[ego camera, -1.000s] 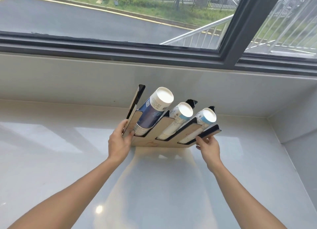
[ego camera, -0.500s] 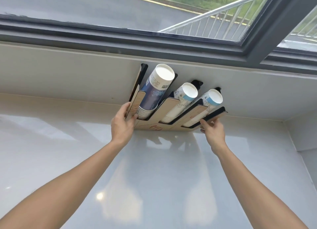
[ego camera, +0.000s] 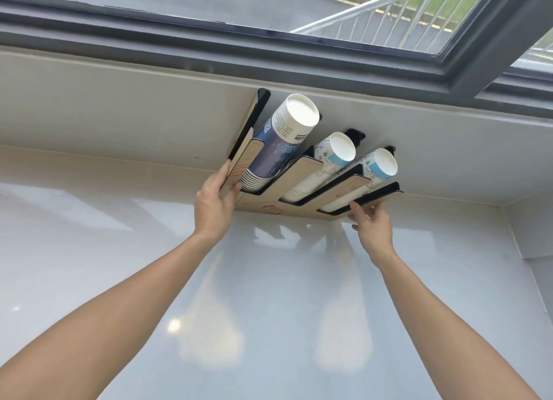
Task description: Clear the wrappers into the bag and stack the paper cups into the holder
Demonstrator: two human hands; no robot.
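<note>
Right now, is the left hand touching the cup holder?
Touching. The head view shows the left hand wrapped around the left end of the cup holder, thumb on its front face, with no gap visible.

There was one tan and black slotted cup holder [ego camera: 302,175] on the glossy white counter [ego camera: 269,310]. It had three slots, and each slot held one stack of paper cups: one wide dark blue stack [ego camera: 278,145], one narrow white stack with a light blue band [ego camera: 324,166], and one more of that kind [ego camera: 363,181]. Two bare hands were in view, the left hand [ego camera: 213,205] and the right hand [ego camera: 372,224].
</note>
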